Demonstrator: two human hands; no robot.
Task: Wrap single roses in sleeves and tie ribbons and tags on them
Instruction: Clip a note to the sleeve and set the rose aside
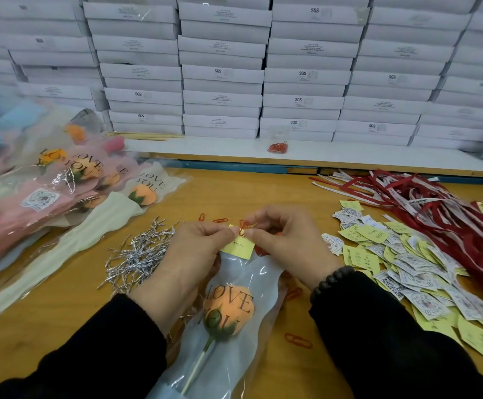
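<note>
I note a glossy clear-plastic sleeve [234, 321] over a matt orange rose [228, 308], a yellow paper tag [239, 247], shiny silver wire ties [136, 254], and a smooth wood-look table [263, 191].

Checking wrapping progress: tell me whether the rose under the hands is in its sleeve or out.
In. The rose lies inside the sleeve; its "LOVE YOU" print runs across the bloom.
</note>
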